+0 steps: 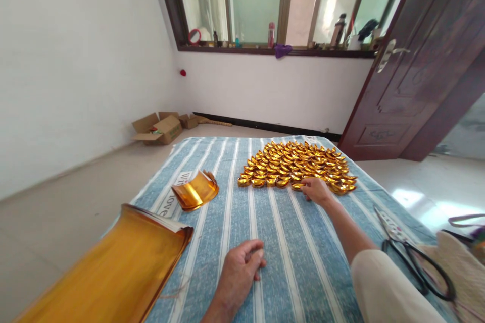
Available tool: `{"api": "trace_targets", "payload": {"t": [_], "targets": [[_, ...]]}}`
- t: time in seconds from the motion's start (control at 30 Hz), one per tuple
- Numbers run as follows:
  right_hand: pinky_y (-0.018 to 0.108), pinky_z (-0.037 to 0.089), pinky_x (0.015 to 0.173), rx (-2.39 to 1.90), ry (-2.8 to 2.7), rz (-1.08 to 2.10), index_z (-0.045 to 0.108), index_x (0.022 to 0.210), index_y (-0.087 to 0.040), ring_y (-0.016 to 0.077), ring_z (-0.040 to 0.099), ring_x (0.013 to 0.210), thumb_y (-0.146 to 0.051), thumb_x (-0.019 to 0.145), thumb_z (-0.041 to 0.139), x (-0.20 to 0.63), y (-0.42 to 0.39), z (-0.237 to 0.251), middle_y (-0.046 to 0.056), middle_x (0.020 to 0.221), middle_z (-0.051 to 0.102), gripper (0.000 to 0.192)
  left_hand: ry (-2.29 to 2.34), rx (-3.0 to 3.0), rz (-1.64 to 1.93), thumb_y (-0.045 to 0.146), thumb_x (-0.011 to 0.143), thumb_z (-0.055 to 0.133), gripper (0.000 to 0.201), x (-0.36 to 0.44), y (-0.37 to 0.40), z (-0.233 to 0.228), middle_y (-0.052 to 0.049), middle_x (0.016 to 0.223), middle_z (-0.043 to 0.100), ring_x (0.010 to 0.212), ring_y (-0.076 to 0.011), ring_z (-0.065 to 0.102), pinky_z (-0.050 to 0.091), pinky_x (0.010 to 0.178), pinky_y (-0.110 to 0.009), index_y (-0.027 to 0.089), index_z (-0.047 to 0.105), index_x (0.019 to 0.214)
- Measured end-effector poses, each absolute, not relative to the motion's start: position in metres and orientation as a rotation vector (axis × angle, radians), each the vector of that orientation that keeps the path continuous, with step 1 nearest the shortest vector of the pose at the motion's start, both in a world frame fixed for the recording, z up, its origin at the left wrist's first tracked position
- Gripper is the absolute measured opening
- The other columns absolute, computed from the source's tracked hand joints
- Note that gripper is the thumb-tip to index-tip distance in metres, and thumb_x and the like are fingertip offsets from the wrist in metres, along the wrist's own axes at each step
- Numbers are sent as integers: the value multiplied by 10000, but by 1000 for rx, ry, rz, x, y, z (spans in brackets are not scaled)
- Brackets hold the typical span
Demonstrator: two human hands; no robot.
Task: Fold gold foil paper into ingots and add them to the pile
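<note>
Many folded gold-foil paper ingots (299,159) stand in close rows on the far right part of a table with a blue-and-white striped cloth (238,212). At the near edge of these rows, my right hand (316,190) pinches one paper ingot (297,186) between thumb and fingers. My left hand (242,265) lies loosely curled on the cloth near the front, and nothing shows in its fingers. Left of it lies a stack of large gold foil sheets (109,262). Beyond that stack sits a curled pile of smaller gold foil pieces (196,192).
Black-handled scissors (407,252) lie at the table's right side, beside a beige cloth (450,262). An opened cardboard box (161,128) stands on the floor at the far left. A dark red door (397,75) stands ajar on the right. Bottles line the windowsill (246,50).
</note>
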State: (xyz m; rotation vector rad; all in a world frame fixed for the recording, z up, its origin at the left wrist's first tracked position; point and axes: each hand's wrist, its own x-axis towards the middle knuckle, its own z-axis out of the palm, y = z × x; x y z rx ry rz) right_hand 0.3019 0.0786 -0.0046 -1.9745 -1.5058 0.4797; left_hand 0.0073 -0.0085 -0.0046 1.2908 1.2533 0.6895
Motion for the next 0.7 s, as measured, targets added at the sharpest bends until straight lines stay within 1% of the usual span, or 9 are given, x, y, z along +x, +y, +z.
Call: {"api": "trace_targets", "payload": {"t": [0.1, 0.2, 0.27, 0.33, 0.47, 0.6, 0.7], "targets": [[209, 389, 555, -1981, -1485, 424, 651, 666, -176, 117, 579, 512, -194, 767, 503, 300, 81, -9, -35, 551, 595, 180, 1246, 1289, 694, 442, 672, 617, 452, 7, -8, -4, -33, 641, 674, 551, -162, 603, 453, 515, -271, 110, 678, 973], [225, 399, 581, -1993, -1439, 369, 692, 801, -173, 143, 607, 572, -218, 769, 532, 301, 83, -13, -16, 610, 638, 170, 1235, 1302, 685, 441, 676, 602, 453, 6, -7, -4, -43, 649, 674, 575, -174, 614, 456, 515, -275, 103, 672, 970], [236, 412, 605, -2002, -1392, 335, 696, 908, -168, 156, 622, 607, -219, 767, 540, 301, 83, -17, 2, 660, 667, 216, 1232, 1313, 679, 441, 677, 591, 457, 6, -7, -5, -46, 650, 673, 569, -172, 608, 454, 512, -275, 99, 669, 969], [243, 422, 629, -2004, -1352, 309, 689, 950, -166, 164, 633, 632, -215, 768, 535, 302, 84, -21, 11, 685, 677, 243, 1235, 1322, 676, 441, 677, 590, 455, 6, -7, -7, -45, 651, 673, 543, -162, 593, 453, 510, -275, 100, 670, 968], [241, 423, 639, -1987, -1320, 282, 684, 857, -183, 169, 638, 640, -218, 762, 522, 303, 87, -30, -3, 645, 652, 192, 1249, 1315, 666, 449, 671, 596, 462, 7, -7, -7, -35, 638, 671, 492, -140, 560, 451, 509, -273, 104, 672, 968], [239, 422, 651, -1959, -1309, 269, 676, 812, -202, 163, 629, 630, -214, 748, 515, 303, 92, -35, -12, 640, 651, 174, 1252, 1303, 663, 465, 663, 605, 479, 7, -7, -4, -49, 660, 679, 594, -175, 625, 455, 512, -264, 102, 673, 969], [241, 425, 667, -1942, -1299, 260, 664, 802, -213, 162, 620, 625, -203, 738, 513, 302, 95, -38, -18, 634, 651, 164, 1251, 1302, 660, 474, 657, 611, 492, 7, -7, -3, -57, 665, 682, 634, -193, 645, 459, 514, -266, 97, 674, 968]]}}
